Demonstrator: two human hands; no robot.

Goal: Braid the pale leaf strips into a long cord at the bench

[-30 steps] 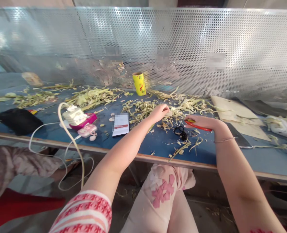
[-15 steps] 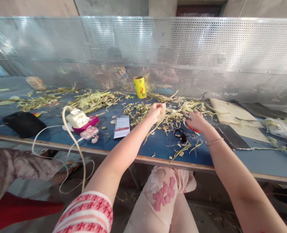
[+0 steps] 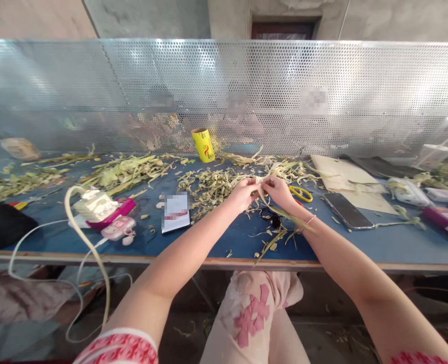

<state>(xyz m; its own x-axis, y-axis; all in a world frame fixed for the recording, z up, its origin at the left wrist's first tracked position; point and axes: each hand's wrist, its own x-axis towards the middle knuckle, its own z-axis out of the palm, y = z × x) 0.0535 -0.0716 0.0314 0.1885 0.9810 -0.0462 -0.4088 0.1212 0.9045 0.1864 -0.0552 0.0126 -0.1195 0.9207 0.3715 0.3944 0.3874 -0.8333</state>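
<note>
Where two bare forearms (image 3: 186, 253) converge over the long blue-topped table (image 3: 242, 242), left hand (image 3: 244, 195) and right hand (image 3: 280, 192) sit together, fingertips nearly touching. Between them: one pale, flat strip of dried plant leaf (image 3: 261, 193), held a little above the table, its loose end hanging down. Left fingers pinched closed on the strip; right fingers likewise pinched on it, just beside. A longer yellow-green stalk (image 3: 290, 218) slants from below the hands to the right wrist (image 3: 303, 211); whether it joins the strip, I cannot tell. Near the right hand, a yellow loop-shaped handle (image 3: 301, 194), the rest hidden past that hand. A small black tangle of cord (image 3: 273, 219) lies nearer the front of the table. Behind and left of the hands, a loose heap of curled, pale-green plant scraps (image 3: 214, 183). Farther back, a bright yellow printed cylinder (image 3: 203, 145) stands on end before the silver perforated metal screen (image 3: 277, 81). To the left, a phone with a lit white display (image 3: 176, 212); to the right, a dark-screened phone (image 3: 348, 211) near a flat beige sheet (image 3: 333, 174).
</note>
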